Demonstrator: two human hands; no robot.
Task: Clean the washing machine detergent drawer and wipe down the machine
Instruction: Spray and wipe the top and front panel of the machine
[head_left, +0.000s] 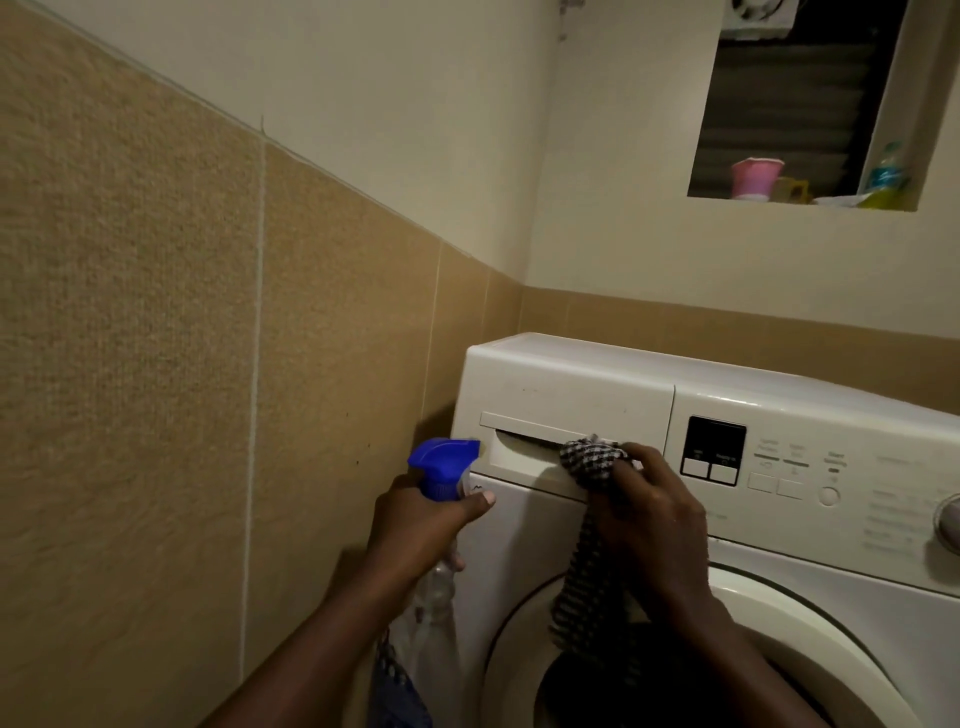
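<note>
pressing the soft cloth (592, 460) into the recess of the drawer (519, 452), probably the place to pull, the right hand (649, 514) curls its fingers round it; left of the drawer, the left hand (421, 525) grips the bottle (444, 467).

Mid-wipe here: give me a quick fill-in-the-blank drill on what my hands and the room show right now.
The left hand grips a spray bottle with a ____ nozzle.
The right hand presses a checked ____ against the handle of the drawer.
The cup on the window ledge is ____.
Missing words: blue; cloth; pink.
</note>
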